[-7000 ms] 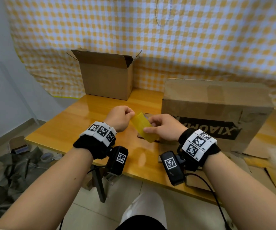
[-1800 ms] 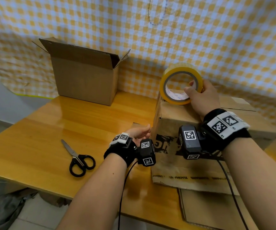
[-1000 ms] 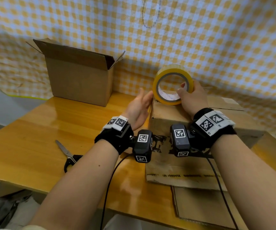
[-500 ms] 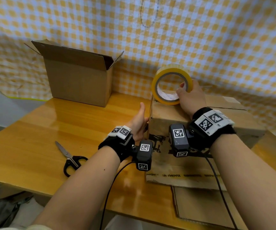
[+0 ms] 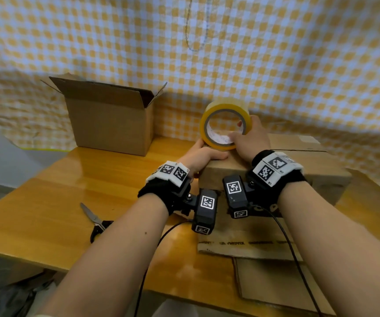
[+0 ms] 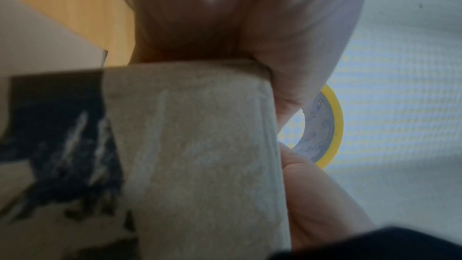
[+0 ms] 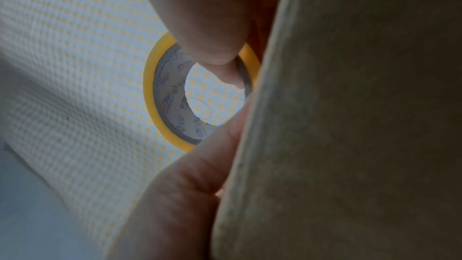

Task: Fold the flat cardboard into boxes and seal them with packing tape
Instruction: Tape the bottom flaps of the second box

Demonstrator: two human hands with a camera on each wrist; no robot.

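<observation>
A large brown box (image 5: pixel 298 165) with black print lies closed on the table. On its top left edge a yellow tape roll (image 5: pixel 226 102) stands upright. My right hand (image 5: pixel 250 138) grips the roll, with fingers through the core and the thumb at its near rim. In the right wrist view the tape roll (image 7: pixel 150 90) shows beside the box (image 7: pixel 350 126). My left hand (image 5: pixel 198 156) presses the box's left end just below the roll, with the thumb laid along the top edge. The left wrist view shows the palm (image 6: pixel 237 17) against the box (image 6: pixel 200 145) and part of the roll (image 6: pixel 336 126).
A smaller box (image 5: pixel 111 126) with open flaps stands at the back left of the wooden table (image 5: pixel 47 202). Black-handled scissors (image 5: pixel 95 219) lie near the front left. Flat cardboard (image 5: pixel 276 284) sticks out under the large box. A checkered cloth hangs behind.
My left hand has risen from the box's left side to its top left edge beside the roll. The right hand has kept the roll standing in the same place.
</observation>
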